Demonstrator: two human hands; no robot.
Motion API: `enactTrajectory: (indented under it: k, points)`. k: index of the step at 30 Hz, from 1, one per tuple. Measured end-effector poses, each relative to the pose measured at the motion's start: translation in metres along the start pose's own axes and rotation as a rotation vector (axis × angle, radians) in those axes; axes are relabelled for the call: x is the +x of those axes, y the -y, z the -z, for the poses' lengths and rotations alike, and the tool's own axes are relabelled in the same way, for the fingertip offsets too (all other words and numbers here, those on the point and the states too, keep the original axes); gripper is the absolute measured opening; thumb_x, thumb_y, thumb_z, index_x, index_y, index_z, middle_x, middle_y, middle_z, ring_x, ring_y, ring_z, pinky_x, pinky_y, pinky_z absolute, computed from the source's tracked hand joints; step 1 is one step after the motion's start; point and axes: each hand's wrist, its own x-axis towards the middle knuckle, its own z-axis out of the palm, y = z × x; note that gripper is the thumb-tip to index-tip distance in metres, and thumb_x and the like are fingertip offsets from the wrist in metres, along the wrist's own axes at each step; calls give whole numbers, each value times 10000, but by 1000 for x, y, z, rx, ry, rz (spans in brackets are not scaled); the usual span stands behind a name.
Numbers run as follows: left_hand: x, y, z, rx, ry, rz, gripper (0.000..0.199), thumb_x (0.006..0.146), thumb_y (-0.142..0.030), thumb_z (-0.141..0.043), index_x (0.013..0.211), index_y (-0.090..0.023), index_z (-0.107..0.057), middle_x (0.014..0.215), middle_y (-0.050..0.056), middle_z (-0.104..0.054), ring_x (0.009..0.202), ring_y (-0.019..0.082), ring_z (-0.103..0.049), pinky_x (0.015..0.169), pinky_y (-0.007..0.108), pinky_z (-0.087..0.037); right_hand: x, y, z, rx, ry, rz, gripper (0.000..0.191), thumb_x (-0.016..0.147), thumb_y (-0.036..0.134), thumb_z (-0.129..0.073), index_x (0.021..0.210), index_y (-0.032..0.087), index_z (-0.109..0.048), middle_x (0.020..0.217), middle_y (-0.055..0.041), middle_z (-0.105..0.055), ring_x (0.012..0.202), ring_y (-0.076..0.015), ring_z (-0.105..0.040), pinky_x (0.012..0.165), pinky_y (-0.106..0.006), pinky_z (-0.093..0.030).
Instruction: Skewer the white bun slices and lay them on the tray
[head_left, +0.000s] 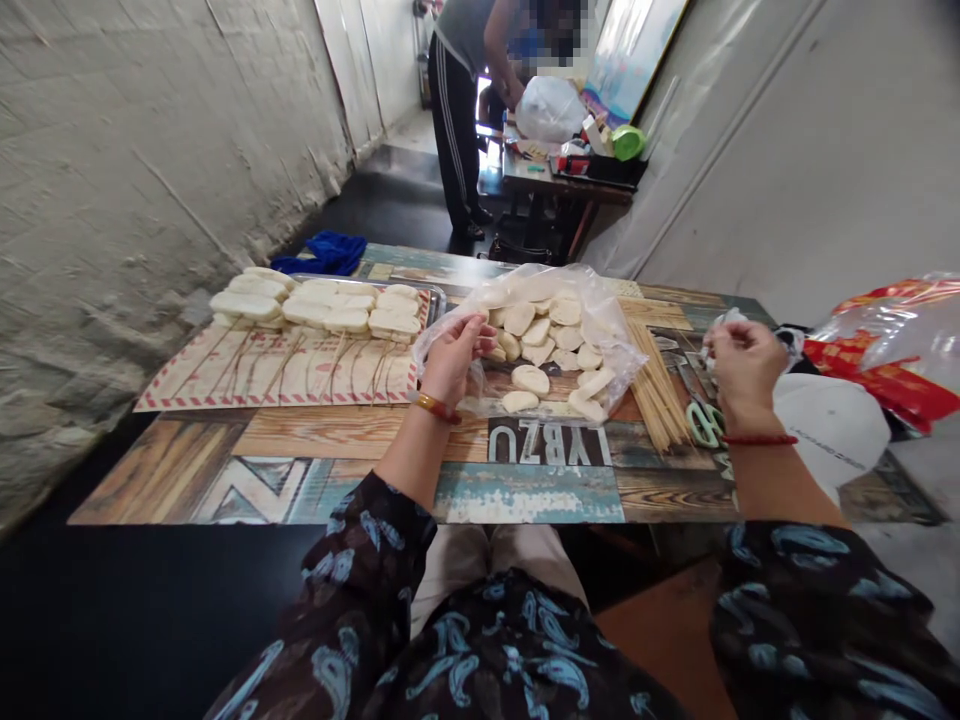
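My left hand (455, 355) is at the left edge of a clear plastic bag (624, 335), fingers curled together; what they hold, if anything, is hidden. Pale oval slices (531, 378) lie in a heap on the opened bag, a few near its front edge. To the right, my right hand (750, 362) is closed with a crumpled white wad (729, 320) at its fingers, tissue or thin plastic. A bundle of thin wooden skewers (654, 395) lies between the bag and this hand. Green-handled scissors (703, 424) are just left of my right wrist.
Skewered slices (328, 306) lie in rows on a paper-covered tray (217, 385) at left. A blue cloth (324, 252) sits behind it. At right are a white cap (829, 425) and red plastic packaging (881, 375). Another person (457, 110) stands at a farther table (562, 185).
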Motion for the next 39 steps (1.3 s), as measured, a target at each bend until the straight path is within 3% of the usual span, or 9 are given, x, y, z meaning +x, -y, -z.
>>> enactTrajectory:
  k: [2,4,10,16,21,26,29,35,39]
  points:
    - [-2,4,-2,71,74,-44,254,778,-362,-767,903,-154,-691,770,29,-700,601,103,-616,620,234,-498,-11,33,15,315,-209,32,304,964,288,-442,1173,111,-573,1011,-183,-701,790,-185,-684,678,-284,-538]
    - [-4,11,-5,231,173,-120,221,799,-344,-730,916,-158,-708,796,49,-708,643,133,-618,652,264,-495,-30,71,26,714,-233,147,159,874,240,-591,1020,179,-612,873,-55,-676,645,-122,-623,586,-242,-504]
    - [-11,30,-14,1005,452,-499,136,819,-159,-610,891,-192,-721,927,98,-700,921,258,-617,924,417,-468,-85,150,1,1170,286,163,137,878,294,-640,1003,241,-616,696,43,-604,453,-69,-427,406,-193,-326]
    - [-20,34,-19,1391,528,-595,122,867,-164,-570,921,-172,-679,951,134,-649,998,320,-564,960,498,-414,-76,158,-45,1230,634,129,290,887,476,-670,1023,222,-641,632,58,-576,421,-59,-432,385,-194,-307]
    - [-23,32,-21,1501,547,-554,118,856,-222,-628,930,-165,-700,924,149,-616,973,357,-558,883,483,-430,-73,140,-58,1330,681,-87,202,840,374,-667,943,213,-605,649,66,-593,446,-63,-489,371,-170,-320]
    - [-25,25,-23,1350,536,-518,44,784,-167,-675,817,-159,-704,868,129,-599,904,309,-553,851,462,-442,-82,131,-58,1380,765,-122,213,853,320,-639,1035,210,-641,650,58,-604,443,-72,-494,387,-188,-355]
    - [-25,20,-24,1127,500,-425,87,716,-126,-702,778,-172,-663,870,87,-615,884,260,-560,854,426,-456,-85,135,-51,1410,585,-54,151,886,342,-643,981,227,-667,688,35,-633,530,-97,-561,483,-219,-457]
    - [-22,7,-21,208,272,70,340,719,-360,-832,904,-185,-607,892,49,-692,787,197,-685,741,324,-536,-81,134,-16,1628,280,60,161,859,436,-737,827,297,-664,812,11,-624,721,-134,-609,628,-266,-538]
    - [-21,-2,-18,16,236,122,456,692,-367,-874,1027,-159,-644,925,88,-733,791,201,-719,715,306,-568,-90,129,-7,1603,526,79,121,866,420,-723,833,309,-689,734,21,-566,542,-113,-514,407,-214,-414]
